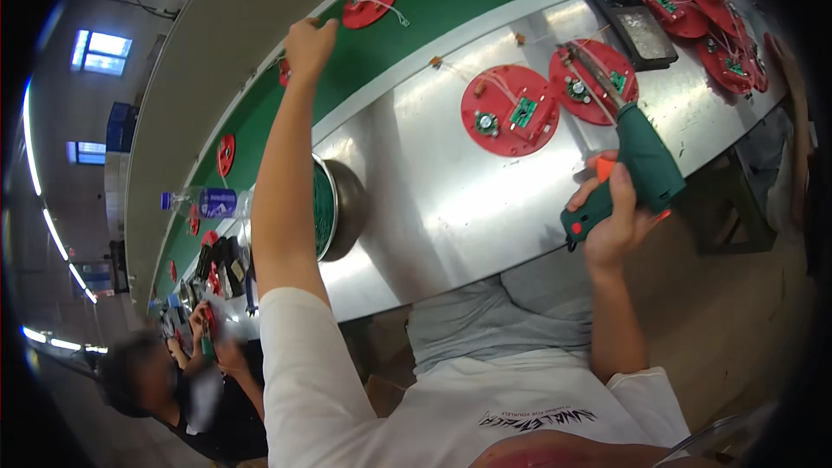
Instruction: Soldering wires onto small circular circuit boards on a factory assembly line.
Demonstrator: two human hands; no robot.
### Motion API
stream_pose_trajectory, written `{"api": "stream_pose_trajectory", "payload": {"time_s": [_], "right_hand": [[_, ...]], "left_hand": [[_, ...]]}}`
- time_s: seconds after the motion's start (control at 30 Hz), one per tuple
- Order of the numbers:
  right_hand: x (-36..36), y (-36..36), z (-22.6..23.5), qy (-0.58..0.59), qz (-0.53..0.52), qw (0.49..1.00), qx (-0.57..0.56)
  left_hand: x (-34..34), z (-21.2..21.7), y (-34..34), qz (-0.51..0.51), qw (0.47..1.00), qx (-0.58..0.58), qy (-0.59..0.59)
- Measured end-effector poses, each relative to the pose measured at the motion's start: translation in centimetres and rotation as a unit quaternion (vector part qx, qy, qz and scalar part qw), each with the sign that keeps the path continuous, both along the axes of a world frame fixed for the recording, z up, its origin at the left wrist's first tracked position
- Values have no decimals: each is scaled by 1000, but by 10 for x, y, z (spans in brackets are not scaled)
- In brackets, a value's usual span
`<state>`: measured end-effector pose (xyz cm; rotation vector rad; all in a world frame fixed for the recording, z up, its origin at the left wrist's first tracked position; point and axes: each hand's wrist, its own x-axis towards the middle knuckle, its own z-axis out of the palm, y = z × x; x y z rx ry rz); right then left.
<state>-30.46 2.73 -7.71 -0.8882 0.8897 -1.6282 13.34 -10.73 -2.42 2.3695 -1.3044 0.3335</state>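
Note:
My left hand (pixel 310 48) reaches over the green belt (pixel 416 0), its fingers partly hidden behind its back. Just beyond it lies a red disc (pixel 370 6) with a white wire, and another red piece (pixel 284 71) shows beside my wrist. My right hand (pixel 611 221) is wrapped round the grip of a green pistol-shaped tool (pixel 648 160), seemingly a soldering gun, with an orange trigger and long thin metal tip. That tip lies over a red disc (pixel 620 59) bearing a green circuit board and wires. Beside it, a similar red disc (pixel 510 111) rests on the metal table (pixel 425 182).
Several red discs (pixel 728 65) are piled at the far right beside a black tray (pixel 641 26). Near my left arm stand a metal bowl (pixel 348 208) with green inside and a clear bottle (pixel 217 203). Another person (pixel 191 381) works at the lower left.

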Motion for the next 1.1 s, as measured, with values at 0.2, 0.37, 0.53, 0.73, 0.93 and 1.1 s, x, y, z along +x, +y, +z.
{"api": "stream_pose_trajectory", "payload": {"time_s": [0.2, 0.37, 0.53, 0.73, 0.93, 1.1], "right_hand": [[0, 4, -3, -2, -37, 999, -6], [5, 3, -9, 5, -39, 999, -35], [-9, -2, -13, 21, -52, 998, -31], [0, -4, -12, 42, -36, 997, -62], [1, -3, -12, -12, -17, 999, -27], [3, -1, -13, 18, -2, 999, -31]], "left_hand": [[-42, -28, -110, 63, 991, -13, 120], [36, -60, -155, 75, 963, 70, 250], [18, -74, -140, 2, 987, 76, 139], [-38, -2, -36, -260, 937, 81, 220], [-134, 48, 129, -418, 882, 105, 189], [-159, 41, 210, -419, 903, 95, 15]]}}
